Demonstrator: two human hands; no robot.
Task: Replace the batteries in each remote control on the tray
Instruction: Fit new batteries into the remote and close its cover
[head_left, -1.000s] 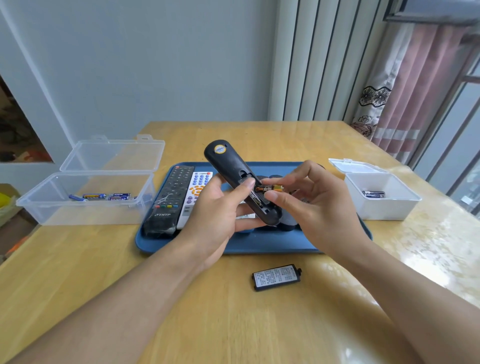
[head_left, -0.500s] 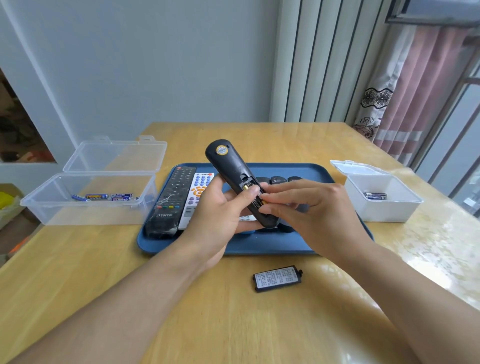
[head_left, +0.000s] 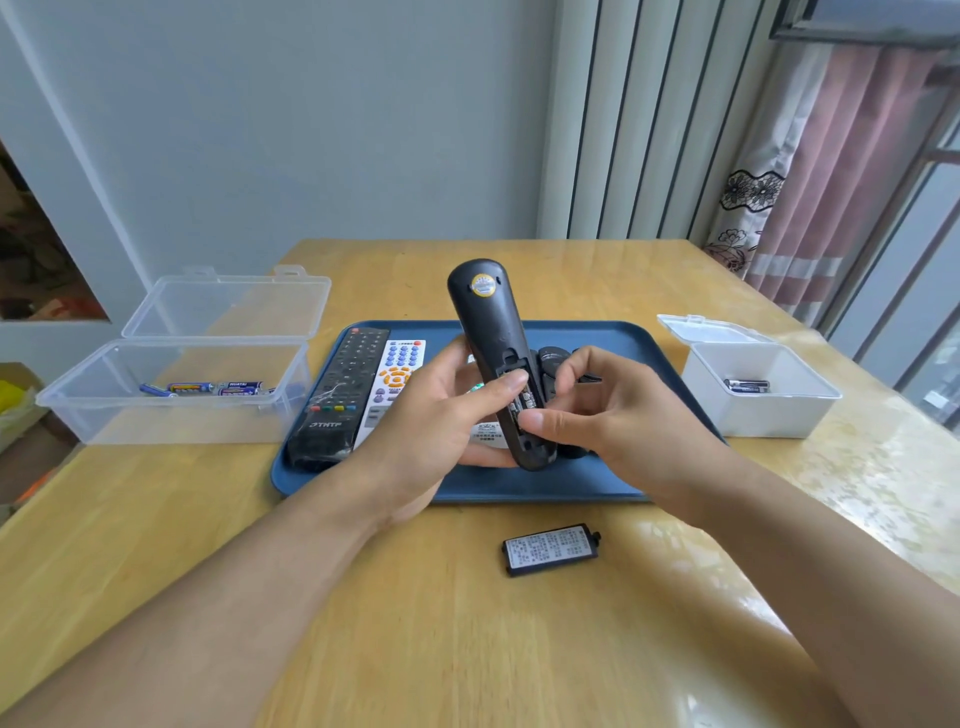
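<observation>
Battery (head_left: 521, 404) now seated in black remote (head_left: 493, 358), raised over tray (head_left: 613, 483) in left hand's (head_left: 431, 426) grasp, right hand (head_left: 597, 410) thumb pressing it home; cover (head_left: 550, 549) refit likely next.

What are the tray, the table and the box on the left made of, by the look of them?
Tray: probably plastic, matte dark blue, with a moulded raised rim.
Table: wood or wood-look laminate; light grain lines under a glossy coat that mirrors the window.
Left box: clear plastic, see-through, so the batteries inside show; its hinged lid stands open.
</observation>
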